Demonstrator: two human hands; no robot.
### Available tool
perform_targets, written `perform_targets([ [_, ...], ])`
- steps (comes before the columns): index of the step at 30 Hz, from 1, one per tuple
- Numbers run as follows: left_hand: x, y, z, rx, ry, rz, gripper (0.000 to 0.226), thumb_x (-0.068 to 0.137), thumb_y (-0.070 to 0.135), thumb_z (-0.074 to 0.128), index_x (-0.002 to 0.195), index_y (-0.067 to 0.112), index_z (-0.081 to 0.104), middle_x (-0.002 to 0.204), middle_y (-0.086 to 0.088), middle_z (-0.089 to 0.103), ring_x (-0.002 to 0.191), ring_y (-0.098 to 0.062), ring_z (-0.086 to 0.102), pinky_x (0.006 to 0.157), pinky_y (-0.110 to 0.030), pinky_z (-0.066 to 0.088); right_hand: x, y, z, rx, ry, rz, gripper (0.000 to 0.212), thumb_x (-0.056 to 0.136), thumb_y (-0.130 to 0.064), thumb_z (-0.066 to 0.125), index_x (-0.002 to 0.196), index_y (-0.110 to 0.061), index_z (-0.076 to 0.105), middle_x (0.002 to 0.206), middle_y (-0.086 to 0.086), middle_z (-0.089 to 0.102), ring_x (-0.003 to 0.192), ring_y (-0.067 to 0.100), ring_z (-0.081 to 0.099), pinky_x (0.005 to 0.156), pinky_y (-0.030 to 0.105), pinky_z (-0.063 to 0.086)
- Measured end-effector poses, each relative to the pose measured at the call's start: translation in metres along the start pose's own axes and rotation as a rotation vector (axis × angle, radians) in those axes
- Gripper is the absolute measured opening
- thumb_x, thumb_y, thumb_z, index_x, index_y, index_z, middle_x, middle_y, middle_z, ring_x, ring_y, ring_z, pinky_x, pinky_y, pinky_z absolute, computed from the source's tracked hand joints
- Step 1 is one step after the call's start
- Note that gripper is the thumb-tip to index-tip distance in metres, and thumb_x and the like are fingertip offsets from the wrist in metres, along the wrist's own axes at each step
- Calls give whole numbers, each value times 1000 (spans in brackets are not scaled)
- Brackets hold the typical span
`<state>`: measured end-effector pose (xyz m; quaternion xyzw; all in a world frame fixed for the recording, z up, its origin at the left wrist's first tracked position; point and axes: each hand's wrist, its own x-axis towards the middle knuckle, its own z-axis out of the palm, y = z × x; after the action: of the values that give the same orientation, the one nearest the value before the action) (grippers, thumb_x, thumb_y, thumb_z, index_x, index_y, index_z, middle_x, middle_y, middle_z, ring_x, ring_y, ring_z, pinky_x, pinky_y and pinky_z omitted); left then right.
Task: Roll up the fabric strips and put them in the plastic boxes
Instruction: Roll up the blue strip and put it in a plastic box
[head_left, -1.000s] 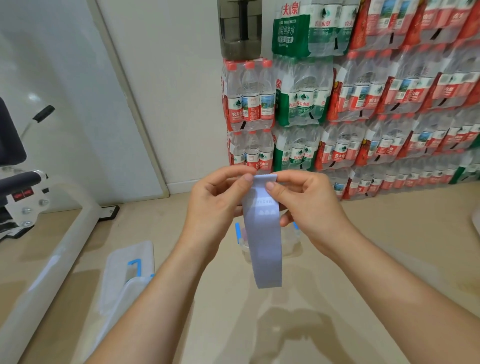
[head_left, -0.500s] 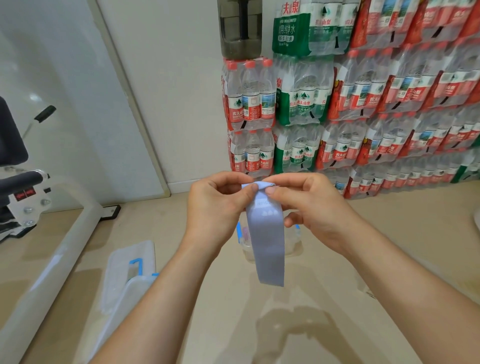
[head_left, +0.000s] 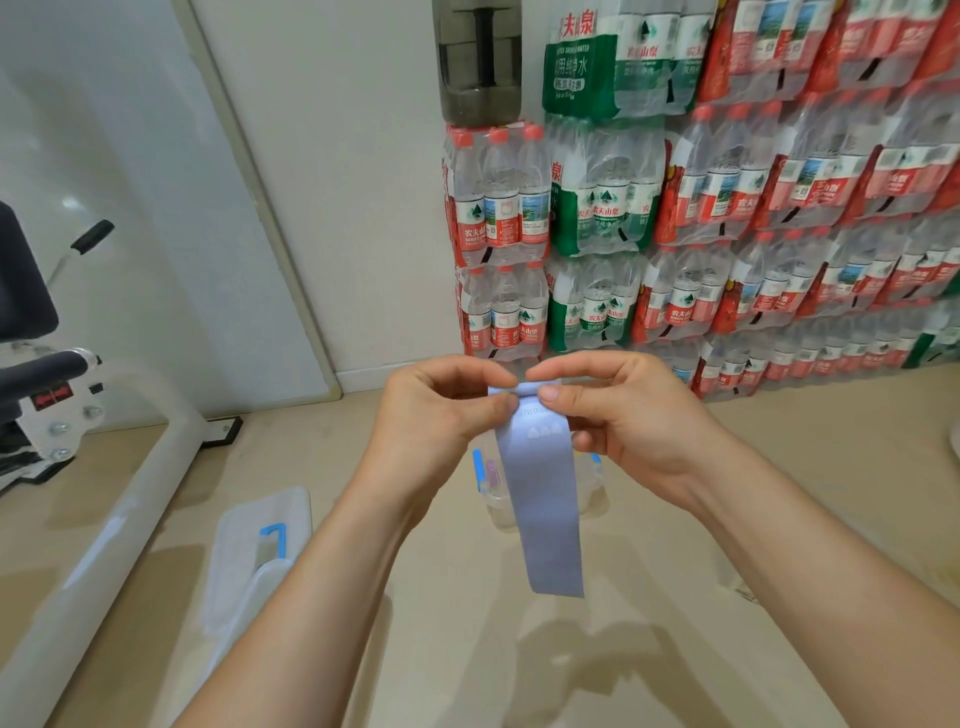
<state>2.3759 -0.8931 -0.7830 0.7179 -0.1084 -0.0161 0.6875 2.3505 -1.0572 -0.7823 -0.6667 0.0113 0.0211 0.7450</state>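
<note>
A pale lilac fabric strip (head_left: 545, 499) hangs down in front of me, its top end curled into a small roll. My left hand (head_left: 436, 415) pinches the left side of that roll between thumb and fingers. My right hand (head_left: 623, 415) pinches the right side the same way. Behind the strip, on the floor, stands an open clear plastic box (head_left: 592, 483) with blue latches; something pink lies inside it at the left. The strip hides most of the box.
A clear lid with a blue latch (head_left: 260, 540) lies on the floor at the left, over another clear box. A white machine frame (head_left: 104, 514) runs along the far left. Shrink-wrapped packs of water bottles (head_left: 675, 234) are stacked against the back wall.
The top end of the strip has been turned over into a small roll between my fingers, and the hanging part has become a little shorter. Both hands have stayed where they were.
</note>
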Motion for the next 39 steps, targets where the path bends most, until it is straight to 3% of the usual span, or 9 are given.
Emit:
perform_targets([
  [5, 0, -1, -2, 18, -34, -32, 24, 74, -10, 71, 70, 14, 72, 73, -4, 72, 72, -17, 69, 72, -26, 52, -1, -1, -1, 45, -12, 48, 17, 82, 3, 65, 81, -11, 75, 81, 14, 69, 63, 18, 57, 45, 19, 43],
  [10, 0, -1, -2, 25, -31, -39, 23, 73, -9, 72, 73, 14, 73, 74, -5, 74, 74, -16, 70, 73, -24, 52, 0, -1, 0, -39, 11, 1, 9, 81, -1, 68, 86, -7, 73, 66, -2, 70, 55, 5, 57, 46, 16, 43],
  [16, -3, -1, -4, -64, -104, -85, 23, 78, 9, 75, 101, 12, 71, 93, -15, 75, 84, -22, 73, 77, -32, 59, -1, -2, 0, -197, 65, -126, 13, 82, -2, 69, 85, -15, 71, 75, 1, 72, 61, 8, 58, 48, 17, 43],
  [20, -4, 0, 0, -4, -58, -57, 17, 83, 7, 70, 100, 5, 73, 91, -10, 77, 84, -22, 74, 75, -32, 60, -1, -1, 2, -279, 99, -157, 14, 84, -4, 68, 86, -17, 71, 79, 0, 74, 61, 3, 59, 49, 17, 43],
  [25, -2, -2, 0, 5, -4, -20, 21, 79, -3, 71, 84, 17, 75, 77, 0, 77, 73, -14, 73, 70, -26, 59, -1, -1, 2, -174, 52, -53, 9, 88, -15, 66, 95, -14, 71, 96, 8, 74, 76, 12, 65, 48, 19, 46],
  [31, -2, -4, 3, 41, 6, 14, 26, 77, -6, 71, 80, 19, 76, 77, 5, 76, 76, -6, 71, 68, -14, 52, 0, -1, -2, -157, 54, -38, 11, 84, -5, 68, 92, -11, 73, 86, 8, 72, 65, 7, 62, 48, 17, 45],
  [35, -2, -5, 4, 14, -40, -6, 22, 79, -2, 71, 81, 19, 76, 83, -1, 77, 82, -12, 72, 75, -24, 56, 0, -2, -3, -133, 66, -52, 14, 82, 1, 68, 89, -10, 73, 82, 7, 71, 65, 11, 61, 46, 17, 44],
  [39, -3, -3, 5, -15, -79, -26, 13, 85, 12, 68, 96, 10, 76, 94, -8, 76, 92, -23, 72, 81, -36, 59, -1, -2, -3, -126, 54, -78, 14, 81, 3, 68, 90, -7, 73, 82, 8, 70, 63, 8, 61, 46, 16, 44],
])
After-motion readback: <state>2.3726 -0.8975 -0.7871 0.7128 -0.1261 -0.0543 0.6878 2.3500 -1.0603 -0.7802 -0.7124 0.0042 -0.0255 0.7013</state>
